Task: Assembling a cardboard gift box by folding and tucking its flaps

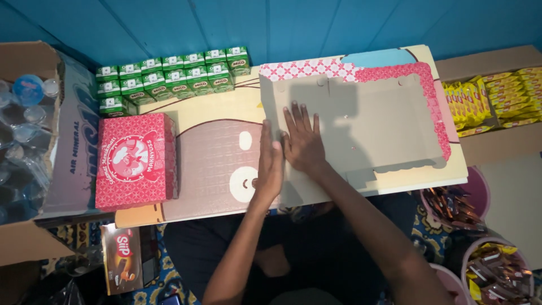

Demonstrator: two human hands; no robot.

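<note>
**Two hands pressing a flat cardboard box blank**

A low table [214,121] fills the centre. On it, toward three o'clock, lies an unfolded grey box blank [372,127] with red patterned edges. The right hand [303,141] rests flat on it, fingers spread. The left hand [270,164] stands edge-on against its left fold, fingers straight, gripping nothing. At nine o'clock sits a closed red box [134,161]; at eleven, green drink cartons [169,76].
</note>
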